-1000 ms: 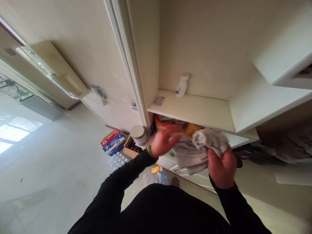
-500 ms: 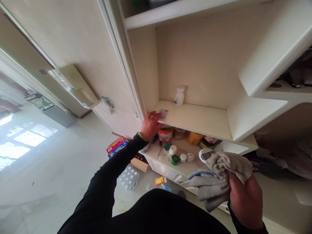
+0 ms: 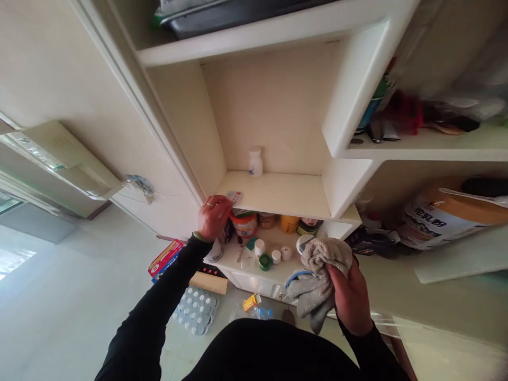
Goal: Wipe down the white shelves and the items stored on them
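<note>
My left hand (image 3: 214,216) is at the front left edge of the middle shelf, its fingers pinched at the near end of a small flat white card with red marks (image 3: 235,197). The card lies by the shelf edge. A white bottle (image 3: 255,162) with a blue print stands upright further back on that shelf (image 3: 283,194). On the right, my right hand (image 3: 351,296) grips a bunched grey cloth (image 3: 317,280), part of it rolled and the rest hanging down. Behind the cloth a round white object (image 3: 305,243) is partly hidden.
Below the shelf, a counter (image 3: 226,262) holds a red-and-white tub (image 3: 244,225), a green-lidded jar (image 3: 264,262) and several small white containers. A black tray (image 3: 238,16) sits overhead. Boxes (image 3: 166,258) and a pack of bottles (image 3: 197,311) are on the floor. A large tub (image 3: 432,222) stands right.
The view has swung to the right, showing more side shelves. My left fingers have gone from spread beside the card to pinched at its end. My right hand still holds the cloth.
</note>
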`<action>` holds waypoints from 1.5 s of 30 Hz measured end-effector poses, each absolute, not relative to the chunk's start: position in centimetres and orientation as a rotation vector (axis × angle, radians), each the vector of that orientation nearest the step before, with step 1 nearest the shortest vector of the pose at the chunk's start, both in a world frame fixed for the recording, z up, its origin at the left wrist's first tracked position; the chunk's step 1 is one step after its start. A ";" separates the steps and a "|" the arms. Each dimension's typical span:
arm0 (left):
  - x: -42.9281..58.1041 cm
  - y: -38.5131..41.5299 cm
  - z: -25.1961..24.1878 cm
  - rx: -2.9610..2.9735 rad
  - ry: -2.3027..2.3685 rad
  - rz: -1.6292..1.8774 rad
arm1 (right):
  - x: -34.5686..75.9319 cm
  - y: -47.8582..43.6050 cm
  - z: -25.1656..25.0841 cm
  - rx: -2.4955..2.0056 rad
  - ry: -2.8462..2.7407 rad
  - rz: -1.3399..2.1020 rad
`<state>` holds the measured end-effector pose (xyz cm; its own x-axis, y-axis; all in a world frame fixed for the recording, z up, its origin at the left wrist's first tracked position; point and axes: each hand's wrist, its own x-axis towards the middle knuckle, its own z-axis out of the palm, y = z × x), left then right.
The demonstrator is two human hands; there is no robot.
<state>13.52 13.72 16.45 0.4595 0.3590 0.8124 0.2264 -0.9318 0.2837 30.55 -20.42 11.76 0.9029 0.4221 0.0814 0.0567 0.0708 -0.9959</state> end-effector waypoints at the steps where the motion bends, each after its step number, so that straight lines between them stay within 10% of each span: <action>1: 13.6 12.7 17.1 2.475 0.504 1.554 | 30.4 -20.5 11.7 -1.447 -0.410 0.317; 12: 19.0 -4.0 21.2 1.244 0.124 0.473 | 30.3 -15.0 16.5 -1.327 -0.647 0.092; 45: 22.8 -7.4 21.7 0.542 0.410 0.338 | 37.7 -20.8 24.7 -1.149 -1.378 -0.693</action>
<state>22.82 -7.43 21.75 0.8652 0.4127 -0.2847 -0.2010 0.8057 0.5573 37.72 -20.79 24.68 0.1350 0.2373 0.9620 0.9140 0.3451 -0.2134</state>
